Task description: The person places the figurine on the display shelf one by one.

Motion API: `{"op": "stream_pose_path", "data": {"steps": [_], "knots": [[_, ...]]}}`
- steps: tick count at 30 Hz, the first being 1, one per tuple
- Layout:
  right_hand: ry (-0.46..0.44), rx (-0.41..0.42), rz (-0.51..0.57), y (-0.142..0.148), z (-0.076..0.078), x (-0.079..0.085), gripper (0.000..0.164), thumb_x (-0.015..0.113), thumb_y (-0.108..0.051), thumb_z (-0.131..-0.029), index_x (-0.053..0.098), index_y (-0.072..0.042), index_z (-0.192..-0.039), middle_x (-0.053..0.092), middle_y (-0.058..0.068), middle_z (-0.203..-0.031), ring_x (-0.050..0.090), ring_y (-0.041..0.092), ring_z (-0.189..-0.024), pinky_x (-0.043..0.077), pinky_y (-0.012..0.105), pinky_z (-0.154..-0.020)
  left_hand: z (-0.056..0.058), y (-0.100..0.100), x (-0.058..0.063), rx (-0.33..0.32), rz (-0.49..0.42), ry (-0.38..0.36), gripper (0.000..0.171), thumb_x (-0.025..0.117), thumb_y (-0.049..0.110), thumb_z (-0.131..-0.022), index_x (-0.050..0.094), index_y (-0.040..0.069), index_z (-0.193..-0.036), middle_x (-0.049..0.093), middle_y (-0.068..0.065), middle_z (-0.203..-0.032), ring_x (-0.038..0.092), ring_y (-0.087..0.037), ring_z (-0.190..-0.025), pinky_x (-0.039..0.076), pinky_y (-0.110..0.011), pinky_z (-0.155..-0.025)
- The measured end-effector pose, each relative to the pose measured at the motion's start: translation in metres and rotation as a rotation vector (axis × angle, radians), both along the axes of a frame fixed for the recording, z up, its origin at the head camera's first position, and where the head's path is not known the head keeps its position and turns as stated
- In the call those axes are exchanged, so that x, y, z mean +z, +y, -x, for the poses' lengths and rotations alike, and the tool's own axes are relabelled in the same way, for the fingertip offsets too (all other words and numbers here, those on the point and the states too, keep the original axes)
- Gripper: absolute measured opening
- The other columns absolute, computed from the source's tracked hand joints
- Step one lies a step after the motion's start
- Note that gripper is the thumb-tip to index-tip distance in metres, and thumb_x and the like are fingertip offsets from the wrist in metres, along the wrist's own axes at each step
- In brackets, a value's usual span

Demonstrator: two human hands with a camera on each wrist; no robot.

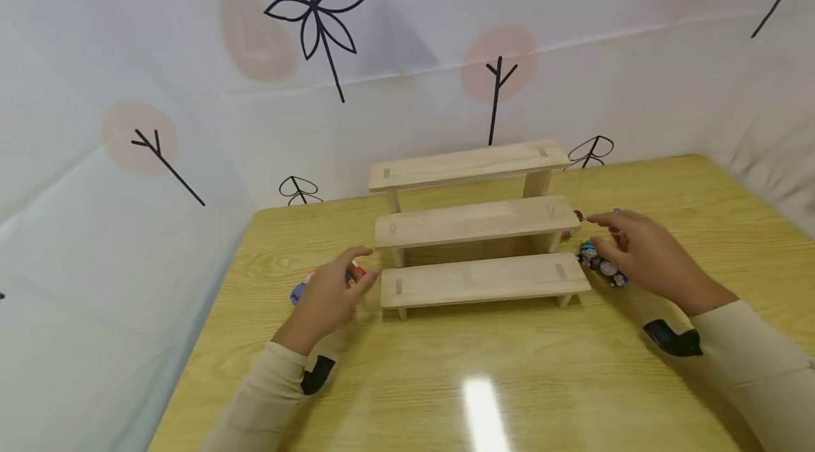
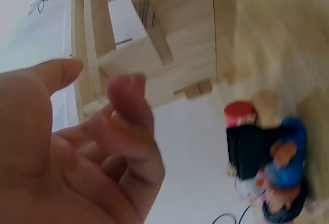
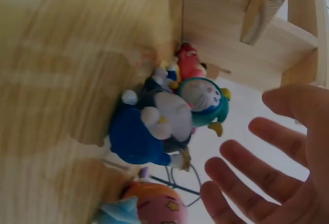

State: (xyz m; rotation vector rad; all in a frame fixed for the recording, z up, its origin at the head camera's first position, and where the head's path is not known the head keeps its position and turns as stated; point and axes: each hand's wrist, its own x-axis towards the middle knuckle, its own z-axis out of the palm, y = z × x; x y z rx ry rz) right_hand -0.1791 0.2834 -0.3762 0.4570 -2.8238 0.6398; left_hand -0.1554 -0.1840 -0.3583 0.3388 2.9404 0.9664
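Note:
A pale wooden three-tier stand (image 1: 474, 222) is between my two hands on the table. My left hand (image 1: 326, 296) hovers by its left end, fingers loosely bent with nothing between them. Under and beside that hand lie small figurines, one blue and black (image 2: 293, 147) and one with a red top (image 2: 239, 112). My right hand (image 1: 652, 257) is off the stand's right end, empty, its fingers spread in the right wrist view. Close to those fingers are a teal-hooded figurine (image 3: 205, 100), a blue one (image 3: 134, 136), a red one (image 3: 189, 62) and a pink one with orange on top (image 3: 159, 208).
The wood-grain table (image 1: 395, 381) carries the stand and figurines. A white cloth (image 1: 407, 112) with plant line drawings hangs behind the stand and along the left side. A light reflection (image 1: 484, 409) shines on the table's near part.

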Motion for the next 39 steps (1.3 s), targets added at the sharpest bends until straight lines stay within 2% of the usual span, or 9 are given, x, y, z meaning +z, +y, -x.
{"op": "stream_pose_path", "data": {"steps": [3,7,10,14,17,21,24,30,39], "knots": [[-0.035,0.028,0.011,-0.001,0.002,-0.003,0.041,0.064,-0.018,-0.100,0.056,0.001,-0.135,0.062,0.011,-0.085,0.064,0.037,-0.093,0.049,0.038,-0.065,0.000,0.002,-0.005,-0.034,-0.029,-0.129,0.065,0.060,0.049,-0.099,0.038,0.021,-0.153,0.062,0.001,-0.085,0.056,-0.016,-0.058,0.049,-0.032,-0.053],[-0.075,0.054,0.009,-0.001,0.005,-0.006,0.044,0.065,-0.015,-0.098,0.055,0.003,-0.136,0.060,0.030,-0.121,0.061,0.050,-0.109,0.055,0.043,-0.065,-0.002,0.005,-0.010,-0.087,-0.068,-0.226,0.078,0.062,0.052,-0.096,0.026,0.021,-0.159,0.062,-0.002,-0.085,0.062,-0.023,-0.056,0.053,-0.035,-0.052],[-0.087,0.064,-0.012,-0.001,0.007,-0.009,0.043,0.065,-0.014,-0.098,0.055,0.004,-0.136,0.056,0.035,-0.131,0.061,0.050,-0.109,0.058,0.052,-0.072,0.000,0.006,-0.014,-0.134,-0.117,-0.275,0.079,0.062,0.050,-0.097,0.023,0.021,-0.159,0.064,-0.006,-0.092,0.065,-0.025,-0.057,0.055,-0.036,-0.054],[-0.090,0.090,-0.036,0.001,0.008,-0.013,0.039,0.066,-0.012,-0.097,0.059,0.006,-0.131,0.057,0.037,-0.130,0.065,0.048,-0.103,0.058,0.052,-0.075,0.003,0.005,-0.021,-0.206,-0.159,-0.340,0.075,0.061,0.048,-0.098,0.022,0.028,-0.159,0.065,-0.009,-0.101,0.068,-0.023,-0.062,0.058,-0.035,-0.060],[-0.089,0.106,-0.040,0.002,0.010,-0.016,0.036,0.067,-0.011,-0.097,0.062,0.006,-0.128,0.060,0.035,-0.127,0.069,0.043,-0.097,0.059,0.048,-0.072,0.007,0.003,-0.026,-0.249,-0.187,-0.359,0.073,0.061,0.047,-0.098,0.021,0.032,-0.158,0.065,-0.009,-0.103,0.070,-0.021,-0.067,0.058,-0.034,-0.064],[-0.082,0.115,-0.038,0.003,0.011,-0.018,0.034,0.067,-0.011,-0.096,0.063,0.005,-0.127,0.069,0.025,-0.114,0.071,0.029,-0.089,0.058,0.036,-0.065,0.011,0.000,-0.034,-0.278,-0.272,-0.397,0.073,0.062,0.044,-0.098,0.019,0.031,-0.157,0.067,-0.011,-0.099,0.070,-0.021,-0.074,0.059,-0.035,-0.068],[-0.102,0.119,-0.035,0.003,0.012,-0.019,0.035,0.066,-0.012,-0.097,0.062,0.005,-0.128,0.071,0.020,-0.109,0.071,0.025,-0.085,0.056,0.032,-0.064,0.013,-0.002,-0.038,-0.286,-0.327,-0.434,0.074,0.063,0.042,-0.099,0.018,0.030,-0.157,0.067,-0.013,-0.097,0.069,-0.022,-0.077,0.059,-0.035,-0.070],[-0.134,0.124,-0.029,0.003,0.013,-0.018,0.037,0.065,-0.013,-0.098,0.060,0.006,-0.130,0.069,0.025,-0.113,0.072,0.030,-0.088,0.059,0.041,-0.067,0.015,-0.005,-0.040,-0.296,-0.359,-0.445,0.072,0.064,0.041,-0.098,0.020,0.033,-0.154,0.067,-0.014,-0.095,0.069,-0.024,-0.078,0.059,-0.038,-0.071],[-0.099,0.085,-0.023,0.003,0.011,-0.014,0.039,0.064,-0.012,-0.098,0.058,0.005,-0.133,0.072,0.020,-0.105,0.072,0.034,-0.089,0.056,0.039,-0.063,0.017,-0.009,-0.042,-0.319,-0.406,-0.480,0.073,0.065,0.038,-0.098,0.019,0.029,-0.154,0.068,-0.014,-0.107,0.070,-0.023,-0.080,0.059,-0.037,-0.072]]}}
